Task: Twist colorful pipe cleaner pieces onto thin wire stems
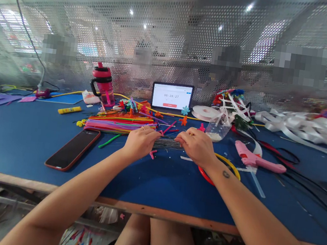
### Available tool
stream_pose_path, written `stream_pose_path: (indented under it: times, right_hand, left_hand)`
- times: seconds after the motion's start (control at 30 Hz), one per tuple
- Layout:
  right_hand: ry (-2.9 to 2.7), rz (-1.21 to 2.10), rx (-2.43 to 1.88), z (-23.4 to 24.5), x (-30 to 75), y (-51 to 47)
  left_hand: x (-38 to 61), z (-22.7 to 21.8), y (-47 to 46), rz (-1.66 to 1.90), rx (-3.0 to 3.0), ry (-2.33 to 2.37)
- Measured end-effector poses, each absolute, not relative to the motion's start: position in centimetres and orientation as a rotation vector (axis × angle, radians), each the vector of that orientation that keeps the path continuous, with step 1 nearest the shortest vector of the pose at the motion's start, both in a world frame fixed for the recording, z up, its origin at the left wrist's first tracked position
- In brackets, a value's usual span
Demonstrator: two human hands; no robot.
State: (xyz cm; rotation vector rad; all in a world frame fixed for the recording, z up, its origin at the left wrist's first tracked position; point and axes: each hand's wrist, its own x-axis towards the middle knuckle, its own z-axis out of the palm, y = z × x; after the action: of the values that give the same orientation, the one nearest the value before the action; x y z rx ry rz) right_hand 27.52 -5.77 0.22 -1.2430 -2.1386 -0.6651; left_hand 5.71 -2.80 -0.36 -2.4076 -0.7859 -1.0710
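From the head view, I see the left grip (pixel 140 138) pinched on a thin pink stem (pixel 169 127), which slants up from it into the gap before the right grip (pixel 199 145). The right grip is curled together too, but I cannot tell whether anything is in it. What worries me is the crowding: the bundle of coloured stems (pixel 117 126) lies right beside the left grip, and dark wires (pixel 166 144) run between the two, so a careless sweep could drag loose ones along. A red ring (pixel 204 176) and a yellow ring (pixel 231 163) sit below the right grip, and dipping that arm might shove them across the surface (pixel 155 185). A small pink piece (pixel 152 154), just on the near side of the left grip, could easily get brushed away. As for containers, a clear bag (pixel 217 130) just beyond the right grip has something whitish in its bottom; if bumped, it might spill. Farther off, beyond the left grip, a pink bottle (pixel 104 86) stands upright, lid on, its contents hard to make out
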Motion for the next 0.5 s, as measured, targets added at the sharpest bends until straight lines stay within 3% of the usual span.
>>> stream_pose_path:
  times: [0.5]
  right_hand:
    - [-2.149,-0.891,-1.097,-0.03,27.13,-5.55]
  left_hand:
    - [5.79,-1.02,-2.72,-1.029,-2.490,-0.790]
